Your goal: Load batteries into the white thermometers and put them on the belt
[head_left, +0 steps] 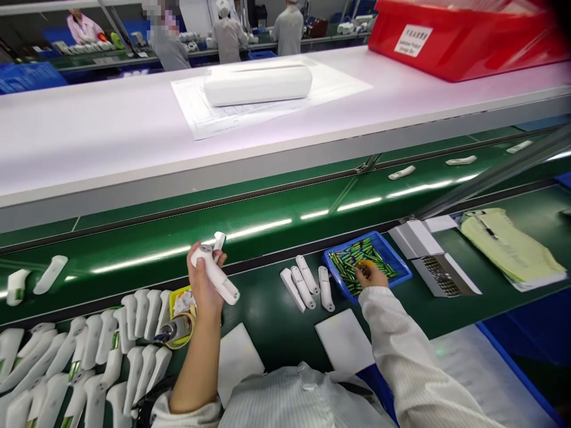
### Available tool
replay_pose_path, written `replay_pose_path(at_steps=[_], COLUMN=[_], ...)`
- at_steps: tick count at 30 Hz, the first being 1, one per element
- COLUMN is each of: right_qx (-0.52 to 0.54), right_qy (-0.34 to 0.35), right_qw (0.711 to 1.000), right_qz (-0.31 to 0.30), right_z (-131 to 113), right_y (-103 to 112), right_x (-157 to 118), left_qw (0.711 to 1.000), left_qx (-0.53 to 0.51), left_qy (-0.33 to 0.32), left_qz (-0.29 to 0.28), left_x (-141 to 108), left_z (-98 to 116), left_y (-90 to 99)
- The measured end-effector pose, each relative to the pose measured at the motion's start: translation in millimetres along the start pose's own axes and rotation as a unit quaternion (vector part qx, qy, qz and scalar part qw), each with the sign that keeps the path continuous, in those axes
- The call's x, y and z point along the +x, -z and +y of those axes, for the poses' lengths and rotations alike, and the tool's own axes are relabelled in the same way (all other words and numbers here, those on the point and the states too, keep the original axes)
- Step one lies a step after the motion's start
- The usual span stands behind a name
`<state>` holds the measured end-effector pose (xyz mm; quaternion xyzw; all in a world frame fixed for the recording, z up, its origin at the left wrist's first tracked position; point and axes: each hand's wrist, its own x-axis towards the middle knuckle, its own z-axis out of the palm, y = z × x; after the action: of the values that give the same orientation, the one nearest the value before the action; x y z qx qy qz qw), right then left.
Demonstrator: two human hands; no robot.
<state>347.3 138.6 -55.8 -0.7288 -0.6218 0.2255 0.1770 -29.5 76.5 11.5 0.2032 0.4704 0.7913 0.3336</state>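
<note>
My left hand is wrapped round a white handheld device, raised near the belt's edge; a small white piece shows by its fingertips. Over on the right, my right hand reaches into a blue tray full of green batteries. Its fingers are pressed together on the batteries, and what they pinch is too small to make out. Several narrow white parts lie just left of the tray. Rows of white devices cover the bench at the left, some showing green batteries inside.
A green conveyor belt beyond the bench carries scattered white parts. A white shelf runs above it, bearing a red bin. A yellow tray with tape stands left. Right are an open box and yellow papers. People stand far behind.
</note>
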Motion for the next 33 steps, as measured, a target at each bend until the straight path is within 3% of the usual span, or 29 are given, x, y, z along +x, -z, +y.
replay_pose_path(at_steps=[4, 6, 7, 9, 11, 12, 14, 17, 20, 22, 25, 27, 29, 33], right_qx=[0.132, 0.217, 0.276, 0.431, 0.517, 0.521, 0.476, 0.342, 0.224, 0.192, 0.231, 0.302, 0.366, 0.427], right_qy=[0.050, 0.086, 0.103, 0.132, 0.152, 0.168, 0.232, 0.399, 0.527, 0.571, 0.528, 0.424, 0.335, 0.274], right_qw=[0.990, 0.971, 0.954, 0.886, 0.829, 0.821, 0.834, 0.849, 0.820, 0.798, 0.807, 0.818, 0.798, 0.761], right_qz=[-0.018, -0.042, -0.059, -0.108, -0.154, -0.165, -0.154, -0.054, 0.018, -0.004, -0.126, -0.244, -0.341, -0.405], right_z=[-31.5, -56.6, -71.0, -101.6, -130.2, -142.4, -160.8, -174.2, -176.2, -174.7, -171.3, -169.6, -168.8, -168.9], right_y=[5.7, 5.2, 5.3, 7.7, 13.3, 16.8, 23.6, 29.5, 31.4, 33.2, 37.4, 39.4, 39.4, 36.0], right_x=[-25.2, -47.4, -61.1, -92.2, -125.0, -140.8, -168.3, -195.3, -205.4, -207.1, -209.0, -211.5, -214.6, -216.9], left_qw=[0.979, 0.966, 0.961, 0.954, 0.952, 0.951, 0.952, 0.958, 0.970, 0.973, 0.972, 0.968, 0.962, 0.959], left_qx=[-0.167, -0.213, -0.228, -0.244, -0.248, -0.248, -0.248, -0.239, -0.213, -0.206, -0.211, -0.215, -0.220, -0.221], left_qy=[0.114, 0.146, 0.157, 0.173, 0.181, 0.181, 0.176, 0.154, 0.112, 0.092, 0.081, 0.083, 0.093, 0.110], left_qz=[-0.011, -0.009, -0.008, -0.010, -0.016, -0.019, -0.023, -0.026, -0.035, -0.040, -0.064, -0.100, -0.134, -0.142], left_x=[-48.7, -64.4, -71.4, -85.2, -99.6, -106.8, -120.7, -137.0, -146.0, -149.3, -154.5, -159.8, -165.6, -172.2], left_z=[28.3, 37.2, 41.1, 48.9, 56.9, 60.8, 68.5, 77.9, 84.3, 88.0, 95.0, 100.5, 105.1, 106.7], left_y=[-16.9, -22.2, -24.8, -30.2, -35.6, -37.9, -41.1, -40.8, -36.4, -33.5, -31.5, -31.6, -32.2, -33.3])
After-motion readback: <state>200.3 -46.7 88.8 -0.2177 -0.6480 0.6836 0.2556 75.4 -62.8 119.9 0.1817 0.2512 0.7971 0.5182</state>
